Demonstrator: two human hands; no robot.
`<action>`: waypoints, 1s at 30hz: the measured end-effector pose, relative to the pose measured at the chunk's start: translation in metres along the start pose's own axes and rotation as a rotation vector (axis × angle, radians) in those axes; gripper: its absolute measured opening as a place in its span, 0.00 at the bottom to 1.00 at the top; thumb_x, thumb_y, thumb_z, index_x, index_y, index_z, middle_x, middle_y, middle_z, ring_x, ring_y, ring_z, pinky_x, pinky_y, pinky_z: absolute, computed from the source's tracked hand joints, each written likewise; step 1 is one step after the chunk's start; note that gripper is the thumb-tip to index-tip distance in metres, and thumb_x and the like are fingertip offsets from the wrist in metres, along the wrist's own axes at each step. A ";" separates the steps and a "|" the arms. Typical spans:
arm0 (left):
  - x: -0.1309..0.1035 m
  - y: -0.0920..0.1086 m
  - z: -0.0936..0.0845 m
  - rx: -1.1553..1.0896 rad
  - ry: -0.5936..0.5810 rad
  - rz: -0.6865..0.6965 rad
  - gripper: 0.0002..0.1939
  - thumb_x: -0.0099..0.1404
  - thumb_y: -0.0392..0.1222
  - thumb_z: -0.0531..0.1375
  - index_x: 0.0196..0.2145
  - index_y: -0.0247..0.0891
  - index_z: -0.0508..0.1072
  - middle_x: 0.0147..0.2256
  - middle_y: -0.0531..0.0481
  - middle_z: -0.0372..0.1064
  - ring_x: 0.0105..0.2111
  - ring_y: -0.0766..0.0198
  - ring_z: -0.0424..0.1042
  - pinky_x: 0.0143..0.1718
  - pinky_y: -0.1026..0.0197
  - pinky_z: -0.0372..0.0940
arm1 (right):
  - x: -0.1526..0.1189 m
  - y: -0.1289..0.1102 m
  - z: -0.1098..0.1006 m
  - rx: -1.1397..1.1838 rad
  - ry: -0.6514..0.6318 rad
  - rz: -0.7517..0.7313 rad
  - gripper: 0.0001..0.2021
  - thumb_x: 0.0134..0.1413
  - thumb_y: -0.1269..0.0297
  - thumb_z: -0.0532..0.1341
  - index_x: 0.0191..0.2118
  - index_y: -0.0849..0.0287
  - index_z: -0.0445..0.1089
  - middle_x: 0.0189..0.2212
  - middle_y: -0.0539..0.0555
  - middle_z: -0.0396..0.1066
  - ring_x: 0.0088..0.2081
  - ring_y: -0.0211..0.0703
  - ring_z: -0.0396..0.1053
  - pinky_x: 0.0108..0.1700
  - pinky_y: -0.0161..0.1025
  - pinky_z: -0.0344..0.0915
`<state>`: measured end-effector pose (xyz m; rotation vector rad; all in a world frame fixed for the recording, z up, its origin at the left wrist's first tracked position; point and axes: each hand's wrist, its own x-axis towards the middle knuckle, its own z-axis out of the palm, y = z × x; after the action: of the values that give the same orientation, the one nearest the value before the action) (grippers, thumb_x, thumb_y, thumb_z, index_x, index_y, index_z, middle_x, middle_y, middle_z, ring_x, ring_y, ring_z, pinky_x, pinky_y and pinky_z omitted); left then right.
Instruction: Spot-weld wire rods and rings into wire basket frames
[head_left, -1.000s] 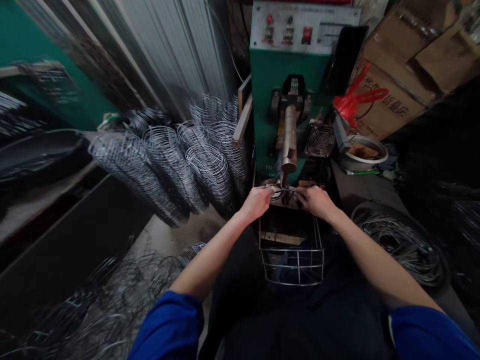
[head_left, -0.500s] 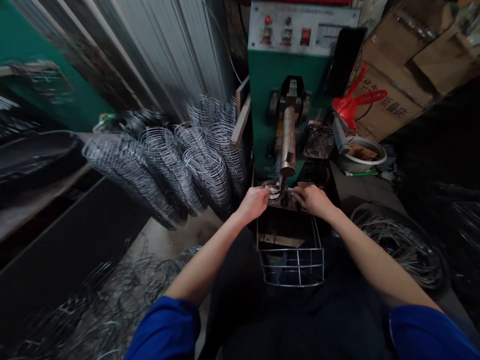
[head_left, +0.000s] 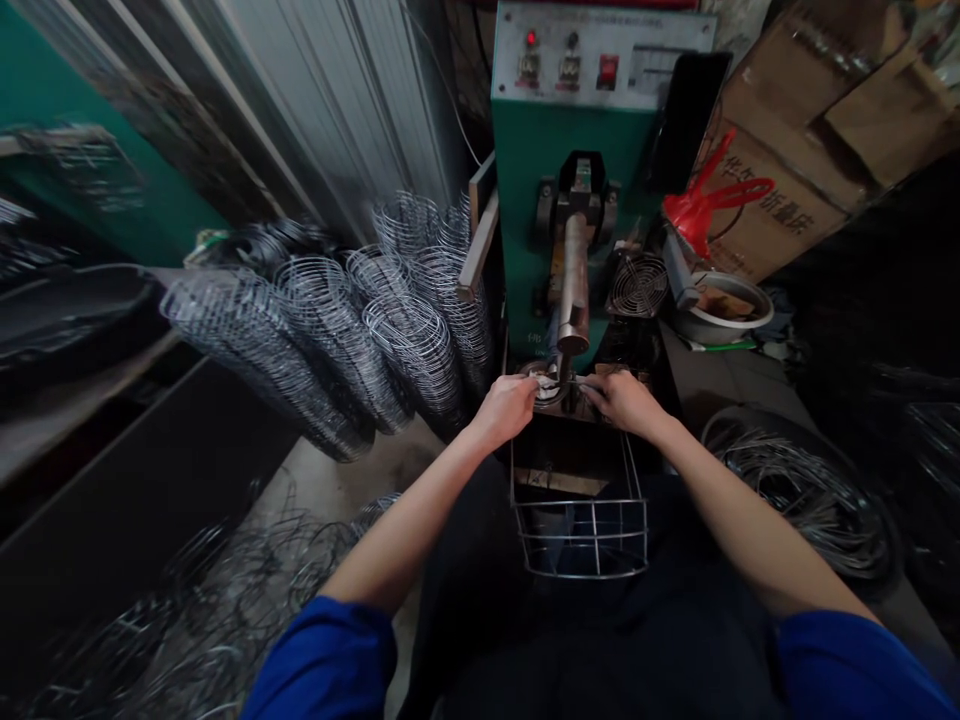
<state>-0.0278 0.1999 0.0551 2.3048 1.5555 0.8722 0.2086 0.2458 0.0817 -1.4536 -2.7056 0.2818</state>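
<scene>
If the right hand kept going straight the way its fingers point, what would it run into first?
Probably the narrow metal tip under the machine's round bar, just left of the right hand's fingertips. Depth is unclear, so it might pass in front.

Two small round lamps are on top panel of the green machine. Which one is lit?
The left lamp, farther from the red switch: it glows red, while the right lamp looks dark.
</scene>
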 end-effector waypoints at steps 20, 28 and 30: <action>0.005 0.000 -0.003 0.012 -0.050 0.003 0.12 0.64 0.29 0.54 0.26 0.35 0.74 0.26 0.46 0.72 0.28 0.60 0.71 0.34 0.60 0.62 | 0.004 0.006 0.000 0.143 0.009 -0.052 0.14 0.67 0.58 0.53 0.40 0.54 0.76 0.32 0.54 0.75 0.35 0.43 0.70 0.38 0.35 0.59; 0.004 0.002 -0.001 0.036 -0.054 -0.026 0.12 0.65 0.29 0.54 0.28 0.34 0.75 0.28 0.46 0.73 0.30 0.60 0.72 0.36 0.61 0.63 | 0.004 0.007 0.004 0.232 0.058 -0.080 0.13 0.66 0.58 0.55 0.40 0.55 0.77 0.31 0.55 0.76 0.34 0.45 0.72 0.37 0.35 0.62; 0.003 0.002 0.000 0.052 -0.063 -0.032 0.12 0.65 0.30 0.54 0.29 0.33 0.75 0.28 0.44 0.73 0.31 0.59 0.73 0.36 0.60 0.64 | 0.004 0.007 0.005 0.234 0.072 -0.078 0.12 0.65 0.59 0.56 0.41 0.54 0.77 0.32 0.55 0.77 0.35 0.44 0.72 0.38 0.35 0.62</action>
<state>-0.0257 0.2024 0.0571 2.3125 1.6028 0.7518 0.2112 0.2521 0.0749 -1.2663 -2.5631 0.5110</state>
